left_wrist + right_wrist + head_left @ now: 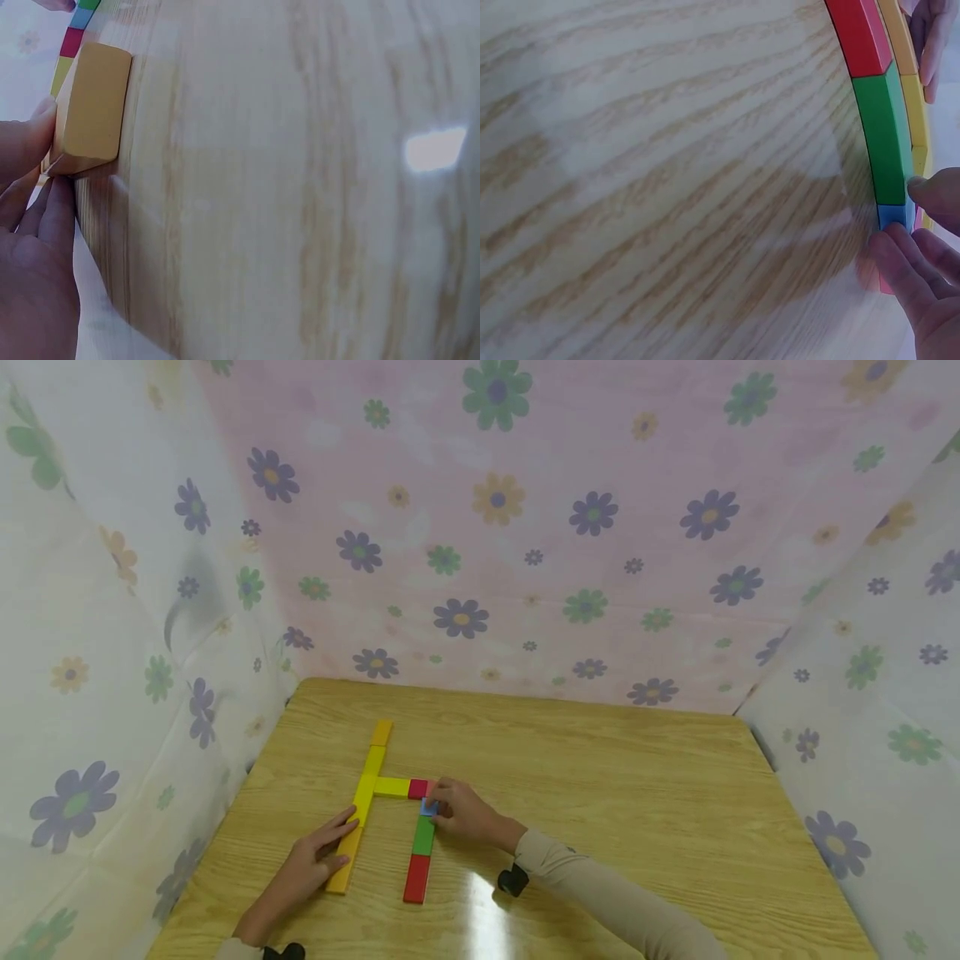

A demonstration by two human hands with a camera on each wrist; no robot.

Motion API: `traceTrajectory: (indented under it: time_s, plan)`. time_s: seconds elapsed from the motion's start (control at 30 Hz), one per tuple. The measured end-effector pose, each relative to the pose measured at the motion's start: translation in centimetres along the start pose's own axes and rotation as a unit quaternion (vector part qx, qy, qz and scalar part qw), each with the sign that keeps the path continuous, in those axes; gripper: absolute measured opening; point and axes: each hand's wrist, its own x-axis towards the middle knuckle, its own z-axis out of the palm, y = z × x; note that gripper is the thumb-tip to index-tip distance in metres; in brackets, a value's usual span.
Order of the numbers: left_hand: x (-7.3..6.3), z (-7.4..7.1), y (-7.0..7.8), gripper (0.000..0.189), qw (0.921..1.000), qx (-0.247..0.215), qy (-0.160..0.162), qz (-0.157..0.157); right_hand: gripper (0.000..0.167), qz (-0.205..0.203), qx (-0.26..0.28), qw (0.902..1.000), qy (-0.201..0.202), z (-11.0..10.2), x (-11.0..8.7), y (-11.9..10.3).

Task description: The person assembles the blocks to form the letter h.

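Note:
A long straight row of yellow blocks [365, 793] and orange blocks [347, 860] lies on the table. My left hand [307, 860] rests along its near part, thumb and fingertips touching the blocks. In the left wrist view, the thumb lies against an orange block [97, 105]. From the row, a yellow block [392, 787] and a dark red block [418, 789] branch right to a pink block [431, 787]. My right hand [472, 814] pinches a small blue block [891, 215] at this corner. A green block [423, 835] and a red block [416, 878] continue toward me.
The wooden table [637, 802] extends to the right of the blocks. A flowered cloth [525, 543] hangs behind it and along both sides. Dark wrist devices show at the right wrist [513, 881] and left wrist [285, 952].

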Motion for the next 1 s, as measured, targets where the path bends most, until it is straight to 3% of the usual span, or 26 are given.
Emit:
traceTrajectory:
  time_s: [0.2,0.43,0.67,1.0]
  plan:
    - [0.1,0.0,0.1,0.05,1.0,0.003,0.002,0.002,0.009,-0.012,-0.019,0.9997,-0.001,0.0,-0.5,-0.2]
    - [-0.1,0.0,0.4,0.051,0.9996,-0.013,-0.006,-0.025,0.012,-0.01,-0.043,0.999,-0.007,0.2,-1.0,-0.4]
    - [-0.1,-0.1,0.6,0.051,0.9995,-0.015,-0.007,-0.027,0.014,-0.023,-0.053,0.9983,0.008,0.4,-1.4,-0.6]
    - [0.0,0.1,0.3,0.051,0.9979,0.063,0.01,0.011,0.016,0.005,0.006,0.9998,0.016,-1.1,-2.0,-0.4]
